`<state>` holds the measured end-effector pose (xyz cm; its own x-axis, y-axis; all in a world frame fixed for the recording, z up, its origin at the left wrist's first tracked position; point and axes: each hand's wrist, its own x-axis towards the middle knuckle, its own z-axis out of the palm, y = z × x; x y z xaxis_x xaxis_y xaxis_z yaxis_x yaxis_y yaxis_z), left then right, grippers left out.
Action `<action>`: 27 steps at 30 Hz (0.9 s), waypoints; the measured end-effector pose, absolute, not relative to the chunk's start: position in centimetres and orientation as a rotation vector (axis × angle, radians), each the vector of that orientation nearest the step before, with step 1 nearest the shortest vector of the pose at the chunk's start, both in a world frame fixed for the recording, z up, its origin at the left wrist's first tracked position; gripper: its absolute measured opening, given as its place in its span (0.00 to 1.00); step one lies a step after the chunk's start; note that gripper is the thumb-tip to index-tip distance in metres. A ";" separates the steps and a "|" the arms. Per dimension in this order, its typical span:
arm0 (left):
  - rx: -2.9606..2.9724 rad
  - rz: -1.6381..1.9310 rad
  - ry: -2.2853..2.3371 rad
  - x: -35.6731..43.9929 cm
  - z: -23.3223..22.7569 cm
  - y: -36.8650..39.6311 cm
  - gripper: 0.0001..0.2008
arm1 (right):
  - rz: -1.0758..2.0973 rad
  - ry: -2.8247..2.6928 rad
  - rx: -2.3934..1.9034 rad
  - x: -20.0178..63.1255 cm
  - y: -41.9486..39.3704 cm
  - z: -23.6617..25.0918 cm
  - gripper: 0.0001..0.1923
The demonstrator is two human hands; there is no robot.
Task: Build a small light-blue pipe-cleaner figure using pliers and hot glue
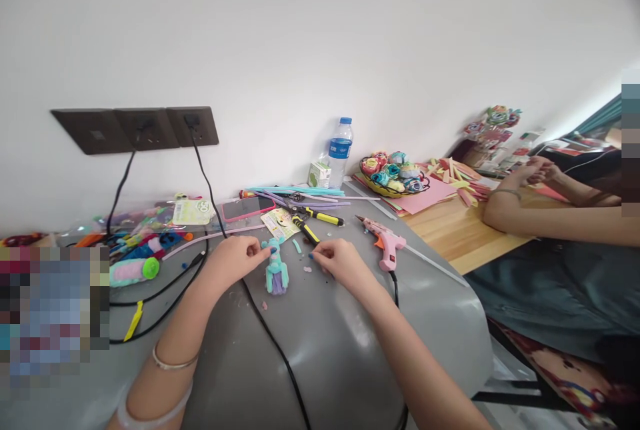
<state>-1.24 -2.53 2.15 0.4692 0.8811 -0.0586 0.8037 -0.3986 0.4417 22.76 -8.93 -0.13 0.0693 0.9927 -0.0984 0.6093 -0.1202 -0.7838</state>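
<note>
My left hand (243,258) pinches a small turquoise pipe-cleaner figure (277,273) with a purple part at its lower end. Its thumb and fingers grip the figure near the head, just over the grey table. To the right, my right hand (336,259) has thumb and fingertips pressed together; whatever may be between them is too small to see. Small turquoise (297,246) and pink scraps (307,269) lie between the two hands. Beyond the right hand lie pliers with yellow-and-black handles (306,230). A pink hot glue gun (384,241) rests on the table to its right.
Black cords (270,333) cross the grey table (340,363). A phone (247,208), pipe cleaners (300,190), a water bottle (341,153) and a basket of paper flowers (393,180) stand along the wall. Craft pieces (150,243) lie left. Another person's arms (545,217) rest at a wooden table.
</note>
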 end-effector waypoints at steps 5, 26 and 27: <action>2.306 -0.006 1.404 -0.8 2.4 -3.5 0.25 | 0.731 -1.403 -1.807 27.3 -11.3 0.2 0.18; 2.186 0.523 1.378 -1.2 1.8 -2.5 0.16 | 1.101 -1.192 -1.127 27.1 -9.8 2.9 0.23; 2.151 0.637 1.350 -1.0 1.8 -2.4 0.14 | 1.115 -1.211 -1.094 26.5 -9.4 3.3 0.23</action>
<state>-1.00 -2.44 1.82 0.3933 0.9121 0.1156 0.6691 -0.3702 0.6444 26.48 -9.44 3.33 0.0327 0.9912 0.1280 -0.0453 0.1294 -0.9906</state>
